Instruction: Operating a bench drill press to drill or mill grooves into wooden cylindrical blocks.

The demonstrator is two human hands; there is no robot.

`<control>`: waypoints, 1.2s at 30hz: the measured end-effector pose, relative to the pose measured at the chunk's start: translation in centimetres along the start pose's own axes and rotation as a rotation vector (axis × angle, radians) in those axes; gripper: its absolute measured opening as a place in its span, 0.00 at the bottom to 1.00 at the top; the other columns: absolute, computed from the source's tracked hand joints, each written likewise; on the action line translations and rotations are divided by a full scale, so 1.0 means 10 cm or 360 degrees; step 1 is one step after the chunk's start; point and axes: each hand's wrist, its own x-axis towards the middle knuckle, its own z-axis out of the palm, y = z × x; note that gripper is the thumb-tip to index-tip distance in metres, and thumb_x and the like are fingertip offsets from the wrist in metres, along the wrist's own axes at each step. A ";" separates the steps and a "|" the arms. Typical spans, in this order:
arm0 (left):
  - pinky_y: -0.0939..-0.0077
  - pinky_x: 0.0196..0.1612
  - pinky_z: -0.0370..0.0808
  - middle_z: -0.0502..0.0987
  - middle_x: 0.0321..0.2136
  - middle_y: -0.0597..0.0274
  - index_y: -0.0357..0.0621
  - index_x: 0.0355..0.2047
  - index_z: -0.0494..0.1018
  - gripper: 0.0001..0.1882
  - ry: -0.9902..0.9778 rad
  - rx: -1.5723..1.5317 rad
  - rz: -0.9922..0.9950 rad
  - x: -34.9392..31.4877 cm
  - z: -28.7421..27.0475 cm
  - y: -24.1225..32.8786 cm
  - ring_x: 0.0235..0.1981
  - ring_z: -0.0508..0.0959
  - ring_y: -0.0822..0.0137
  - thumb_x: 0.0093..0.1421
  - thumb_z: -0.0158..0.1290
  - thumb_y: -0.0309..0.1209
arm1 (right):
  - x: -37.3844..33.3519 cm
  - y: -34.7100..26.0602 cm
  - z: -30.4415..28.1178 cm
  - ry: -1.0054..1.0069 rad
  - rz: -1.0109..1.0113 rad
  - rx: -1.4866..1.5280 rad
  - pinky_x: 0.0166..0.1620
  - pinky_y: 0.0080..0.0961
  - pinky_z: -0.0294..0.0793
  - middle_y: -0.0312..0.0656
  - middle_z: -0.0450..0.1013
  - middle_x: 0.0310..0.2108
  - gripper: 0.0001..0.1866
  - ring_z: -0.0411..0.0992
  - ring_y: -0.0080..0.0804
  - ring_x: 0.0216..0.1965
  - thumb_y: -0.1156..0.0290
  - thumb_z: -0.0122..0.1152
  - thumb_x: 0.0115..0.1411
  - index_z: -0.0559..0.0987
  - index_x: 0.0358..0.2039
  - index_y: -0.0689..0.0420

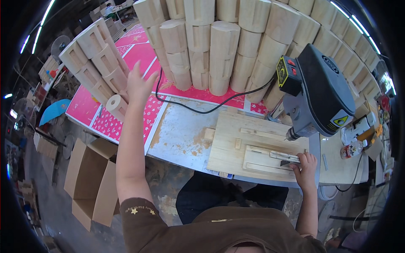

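Note:
My left hand [140, 84] is raised at arm's length over the left part of the bench, its fingers spread and nothing in them. Just left of it stands a stack of pale wooden blocks [95, 50] with rectangular recesses; one short round block with a hole [117, 106] sits at its near end. At the right, the fingers of my right hand [306, 168] are closed round the end of a slim pale piece with a dark part [284, 162], whose kind I cannot make out. It lies on a wooden board with strips fixed on it [225, 145], below the chuck of a drill press [325, 90].
Tall rows of stacked wooden blocks [219, 55] line the back of the bench. A black cable [202, 111] curves across to the drill press. An open cardboard box [90, 181] stands on the floor at left. A plastic bottle [351, 149] is on the right-hand surface.

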 end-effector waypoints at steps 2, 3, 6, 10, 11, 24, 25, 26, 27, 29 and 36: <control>0.63 0.43 0.71 0.74 0.38 0.45 0.36 0.53 0.64 0.42 -0.0045 -0.0353 0.0144 0.29 0.13 0.53 0.41 0.75 0.52 0.42 0.66 0.44 | -0.01 0.01 0.00 -0.0022 -0.0019 0.0011 0.46 0.38 0.58 0.43 0.66 0.31 0.19 0.64 0.45 0.38 0.70 0.66 0.42 0.72 0.36 0.58; 0.63 0.44 0.71 0.73 0.40 0.46 0.36 0.53 0.64 0.43 -0.0018 -0.0438 0.0179 0.45 0.22 0.75 0.42 0.74 0.53 0.40 0.67 0.46 | -0.01 0.00 0.00 -0.0010 0.0001 0.0004 0.46 0.38 0.58 0.43 0.66 0.31 0.19 0.64 0.45 0.38 0.70 0.66 0.42 0.72 0.36 0.58; 0.63 0.47 0.70 0.71 0.42 0.48 0.35 0.52 0.63 0.46 0.0159 -0.0425 0.0198 0.72 0.40 1.31 0.45 0.72 0.52 0.38 0.68 0.48 | 0.02 -0.02 -0.01 -0.0029 -0.0003 0.0009 0.46 0.38 0.59 0.42 0.67 0.31 0.19 0.64 0.44 0.37 0.69 0.67 0.42 0.72 0.35 0.57; 0.61 0.52 0.67 0.67 0.44 0.45 0.35 0.51 0.59 0.48 0.0239 -0.0436 0.0054 0.43 0.61 1.94 0.49 0.68 0.49 0.35 0.69 0.48 | 0.01 -0.02 -0.01 0.0084 -0.0053 0.0028 0.44 0.38 0.59 0.41 0.67 0.30 0.20 0.64 0.43 0.37 0.69 0.68 0.38 0.74 0.34 0.56; 0.61 0.52 0.66 0.67 0.45 0.44 0.35 0.51 0.58 0.48 0.0263 -0.0438 -0.0009 0.30 0.72 2.00 0.49 0.67 0.49 0.35 0.69 0.47 | 0.00 -0.02 0.00 0.0107 -0.0065 0.0038 0.44 0.37 0.59 0.40 0.68 0.31 0.20 0.65 0.43 0.36 0.69 0.68 0.38 0.74 0.34 0.56; 0.59 0.53 0.65 0.68 0.47 0.43 0.30 0.50 0.64 0.44 0.0463 -0.0621 -0.0096 -0.06 1.59 1.64 0.50 0.68 0.49 0.37 0.70 0.44 | 0.03 0.00 0.02 0.0114 -0.0054 0.0066 0.47 0.38 0.59 0.40 0.69 0.31 0.18 0.66 0.40 0.38 0.67 0.67 0.41 0.74 0.35 0.56; 0.60 0.54 0.65 0.69 0.46 0.44 0.31 0.49 0.66 0.40 0.0525 -0.0725 -0.0022 -0.11 1.47 1.67 0.50 0.68 0.50 0.40 0.69 0.42 | 0.02 0.00 0.03 0.0122 -0.0065 0.0071 0.47 0.38 0.59 0.40 0.69 0.31 0.18 0.66 0.41 0.38 0.67 0.67 0.41 0.74 0.35 0.55; 0.61 0.54 0.64 0.69 0.45 0.45 0.33 0.48 0.68 0.35 0.0586 -0.0836 0.0056 -0.14 1.34 1.72 0.50 0.68 0.51 0.42 0.68 0.39 | 0.01 0.01 0.02 0.0136 -0.0072 0.0072 0.47 0.38 0.59 0.39 0.69 0.31 0.18 0.66 0.41 0.38 0.67 0.67 0.41 0.74 0.35 0.55; 0.61 0.54 0.64 0.69 0.45 0.45 0.33 0.48 0.68 0.35 0.0579 -0.0831 0.0051 -0.21 1.18 1.75 0.50 0.68 0.51 0.42 0.68 0.39 | 0.00 0.02 0.03 0.0126 -0.0069 0.0075 0.47 0.38 0.59 0.39 0.69 0.31 0.18 0.66 0.41 0.38 0.67 0.67 0.41 0.74 0.35 0.55; 0.69 0.50 0.69 0.73 0.43 0.49 0.33 0.46 0.72 0.27 0.0413 -0.1048 0.0204 -0.43 0.77 1.78 0.45 0.73 0.60 0.48 0.65 0.36 | -0.02 0.05 0.05 0.0160 -0.0088 0.0072 0.47 0.38 0.59 0.39 0.68 0.31 0.19 0.66 0.41 0.38 0.66 0.67 0.41 0.74 0.35 0.55; 0.79 0.42 0.73 0.78 0.37 0.56 0.33 0.44 0.74 0.23 -0.1088 -0.1459 -0.0543 -1.59 -0.02 1.67 0.36 0.77 0.70 0.49 0.64 0.32 | -0.07 0.07 0.05 0.0064 -0.0096 0.0049 0.48 0.39 0.59 0.41 0.68 0.33 0.19 0.66 0.44 0.39 0.67 0.66 0.44 0.73 0.38 0.56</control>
